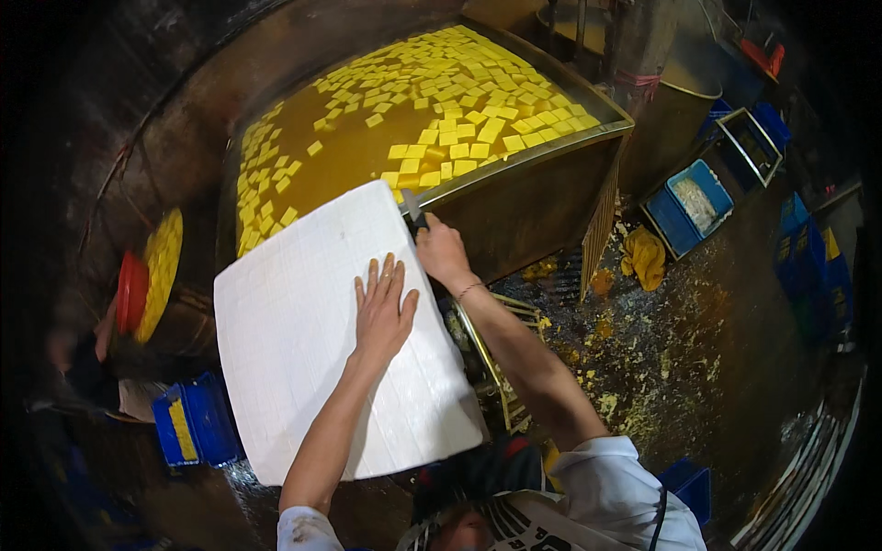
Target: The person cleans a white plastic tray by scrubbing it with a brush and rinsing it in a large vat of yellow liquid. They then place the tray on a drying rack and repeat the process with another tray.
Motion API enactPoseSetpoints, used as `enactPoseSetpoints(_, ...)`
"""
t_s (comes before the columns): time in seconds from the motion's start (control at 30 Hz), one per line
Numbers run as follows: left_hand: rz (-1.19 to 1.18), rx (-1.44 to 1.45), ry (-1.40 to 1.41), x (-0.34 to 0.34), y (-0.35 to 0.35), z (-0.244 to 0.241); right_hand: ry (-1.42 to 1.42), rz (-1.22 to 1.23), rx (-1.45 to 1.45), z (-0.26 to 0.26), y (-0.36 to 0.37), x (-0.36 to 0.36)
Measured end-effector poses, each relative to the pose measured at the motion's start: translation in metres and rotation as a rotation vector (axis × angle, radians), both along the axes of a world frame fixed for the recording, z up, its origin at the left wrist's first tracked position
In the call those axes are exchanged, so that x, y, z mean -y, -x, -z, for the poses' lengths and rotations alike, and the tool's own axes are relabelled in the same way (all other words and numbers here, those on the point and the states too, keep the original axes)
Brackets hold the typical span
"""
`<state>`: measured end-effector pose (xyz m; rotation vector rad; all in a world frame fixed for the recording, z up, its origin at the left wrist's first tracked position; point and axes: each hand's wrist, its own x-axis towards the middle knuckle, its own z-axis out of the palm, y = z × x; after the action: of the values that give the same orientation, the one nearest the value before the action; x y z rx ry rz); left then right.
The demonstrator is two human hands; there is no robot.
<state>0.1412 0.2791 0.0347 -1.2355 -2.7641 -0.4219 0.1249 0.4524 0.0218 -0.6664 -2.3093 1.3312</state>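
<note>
A large white slab, possibly tofu (296,330), lies before me with cut lines faintly showing on its surface. Flat on its right half rests my left hand (382,310), fingers spread. My right hand (441,251) grips the dark handle of a knife (411,204), whose blade is at the slab's upper right corner, beside the vat's rim. Beyond the slab, a big rectangular metal vat (530,150) holds yellow-brown liquid with many yellow square blocks (463,167) floating in it. The slab covers the vat's near left corner.
At the left, a person (103,337) is beside a red basin (131,293) and a round tray of yellow blocks (162,275). Blue crates (213,420) stand lower left. Rightward are a blue tub (699,200), a yellow-brown cloth (644,258) and a wet floor with yellow scraps (620,365).
</note>
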Motion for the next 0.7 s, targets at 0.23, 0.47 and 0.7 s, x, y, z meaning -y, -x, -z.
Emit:
enactPoseSetpoints(0.23, -0.044, -0.051, -0.102, -0.028, 0.093, -0.01, 0.043, -0.037, 0.031, -0.009, 0.051, 0.01)
enactPoseSetpoints(0.47, 0.076, -0.016, -0.271, -0.081, 0.186, -0.029, -0.014, -0.006, -0.055, -0.002, 0.066, 0.014)
enactPoseSetpoints(0.7, 0.349, 0.041, 0.227, -0.114, 0.23, -0.046, -0.082, -0.072, 0.025, -0.016, 0.043, 0.013)
